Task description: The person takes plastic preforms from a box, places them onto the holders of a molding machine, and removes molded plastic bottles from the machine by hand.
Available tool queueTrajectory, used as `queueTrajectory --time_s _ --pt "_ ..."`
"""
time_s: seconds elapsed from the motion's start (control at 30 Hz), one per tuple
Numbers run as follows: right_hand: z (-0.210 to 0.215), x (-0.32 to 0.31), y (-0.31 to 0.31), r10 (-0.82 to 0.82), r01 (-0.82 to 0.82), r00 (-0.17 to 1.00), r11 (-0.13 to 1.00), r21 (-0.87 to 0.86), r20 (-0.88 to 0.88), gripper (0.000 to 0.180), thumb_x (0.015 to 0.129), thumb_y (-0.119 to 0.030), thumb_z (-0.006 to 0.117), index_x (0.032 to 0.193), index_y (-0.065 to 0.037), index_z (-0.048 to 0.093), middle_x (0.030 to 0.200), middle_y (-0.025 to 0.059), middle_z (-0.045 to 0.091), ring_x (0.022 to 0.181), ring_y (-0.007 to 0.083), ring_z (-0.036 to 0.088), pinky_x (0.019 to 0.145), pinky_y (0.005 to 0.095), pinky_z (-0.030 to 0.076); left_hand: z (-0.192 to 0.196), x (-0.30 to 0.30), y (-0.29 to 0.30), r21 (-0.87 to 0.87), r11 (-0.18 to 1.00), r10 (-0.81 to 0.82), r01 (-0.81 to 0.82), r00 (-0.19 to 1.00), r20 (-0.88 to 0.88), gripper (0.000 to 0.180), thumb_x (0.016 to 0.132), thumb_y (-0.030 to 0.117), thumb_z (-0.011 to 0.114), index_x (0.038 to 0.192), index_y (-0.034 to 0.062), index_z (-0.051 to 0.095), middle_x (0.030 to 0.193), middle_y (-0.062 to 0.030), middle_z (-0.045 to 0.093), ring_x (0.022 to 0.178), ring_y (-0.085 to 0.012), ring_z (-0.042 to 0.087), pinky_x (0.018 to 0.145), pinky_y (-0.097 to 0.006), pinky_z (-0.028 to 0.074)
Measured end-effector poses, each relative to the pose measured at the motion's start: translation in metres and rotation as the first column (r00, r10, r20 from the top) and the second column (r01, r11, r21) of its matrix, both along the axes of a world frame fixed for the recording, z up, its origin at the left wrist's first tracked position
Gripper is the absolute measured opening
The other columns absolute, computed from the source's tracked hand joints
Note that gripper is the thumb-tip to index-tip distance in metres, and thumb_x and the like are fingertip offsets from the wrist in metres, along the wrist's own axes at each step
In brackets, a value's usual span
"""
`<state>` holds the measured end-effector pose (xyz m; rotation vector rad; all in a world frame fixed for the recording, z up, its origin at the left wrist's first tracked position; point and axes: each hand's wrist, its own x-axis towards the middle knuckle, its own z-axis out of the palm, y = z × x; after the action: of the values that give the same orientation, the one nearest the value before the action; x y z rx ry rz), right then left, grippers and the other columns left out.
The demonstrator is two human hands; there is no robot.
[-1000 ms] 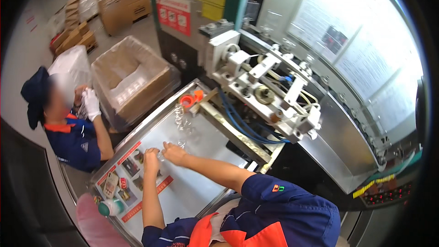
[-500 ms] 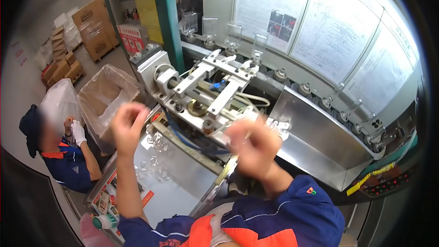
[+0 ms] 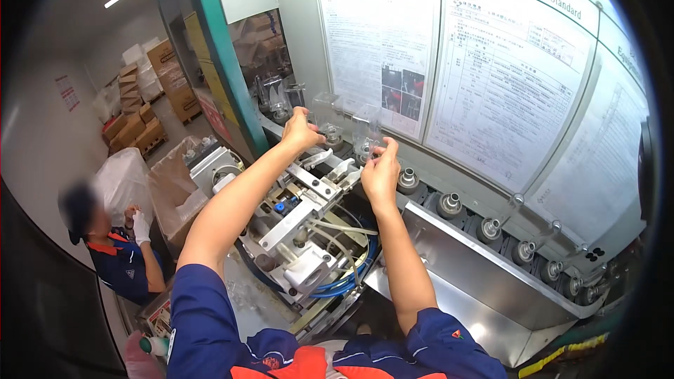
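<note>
Both my arms stretch forward over the machine to a row of clear, flat-sided plastic bottles standing upright on round holders. My left hand [image 3: 300, 133] is beside one clear bottle [image 3: 326, 107], its thumb stretched toward the bottle's lower end and its fingers apart from the thumb. At the lower end of another clear bottle [image 3: 366, 123], my right hand [image 3: 381, 174] has thumb and bent forefinger apart. Whether either hand touches its bottle cannot be made out. Beneath my hands lies a white metal clamp frame [image 3: 302, 214] with a blue fitting.
Bare metal holders [image 3: 449, 205] continue the row to the right above a steel trough [image 3: 456, 267]. Blue hoses [image 3: 351, 284] curve around the machine. A green post [image 3: 228, 63] rises left of the row. At the left, a gloved co-worker [image 3: 119, 253] is beside a lined carton [image 3: 175, 186].
Both hands have moved forward, from above the near side of the machine to the bottle row. My view has shifted, showing more of the wall sheets and less of the tray.
</note>
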<state>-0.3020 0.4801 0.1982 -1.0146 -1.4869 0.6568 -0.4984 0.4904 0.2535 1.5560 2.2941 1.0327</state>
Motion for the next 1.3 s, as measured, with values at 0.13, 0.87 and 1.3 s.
queueTrajectory --time_s 0.13,0.87,1.3 --pt "0.0 -0.001 0.006 0.016 -0.015 0.999 1.0 0.016 -0.047 0.053 0.07 0.012 0.054 0.12 0.002 0.039 0.093 0.0201 0.06 0.08 0.0333 0.059 0.074 0.0408 0.045 -0.01 -0.004 0.023 -0.041 0.996 -0.077 0.082 0.992 0.103 0.09 0.054 0.015 0.087 0.125 0.0013 0.034 0.1 -0.0106 0.065 0.1 -0.0231 0.06 0.088 -0.033 0.046" --pt "0.039 0.041 -0.107 0.207 -0.091 0.918 0.94 0.328 -0.337 0.048 0.075 0.014 0.058 0.118 0.002 0.042 0.099 0.0129 0.06 0.072 0.0064 0.053 0.061 0.0176 0.044 0.071 0.031 -0.115 0.6 0.779 -0.441 0.18 0.838 0.322 0.068 0.064 0.011 0.082 0.112 0.0015 0.033 0.088 -0.0086 0.066 0.075 -0.0108 0.057 0.072 -0.026 0.048" --pt "0.017 -0.073 -0.312 0.838 -0.919 0.364 0.393 0.013 0.406 0.048 0.069 0.006 0.065 0.112 0.004 0.043 0.092 0.0178 0.053 0.08 0.0317 0.054 0.071 0.0369 0.045 -0.102 -0.125 -0.53 0.093 0.88 0.471 -0.465 0.88 -0.062 0.051 0.064 -0.002 0.07 0.104 0.0061 0.039 0.067 -0.0114 0.057 0.062 -0.0242 0.06 0.061 -0.032 0.048"
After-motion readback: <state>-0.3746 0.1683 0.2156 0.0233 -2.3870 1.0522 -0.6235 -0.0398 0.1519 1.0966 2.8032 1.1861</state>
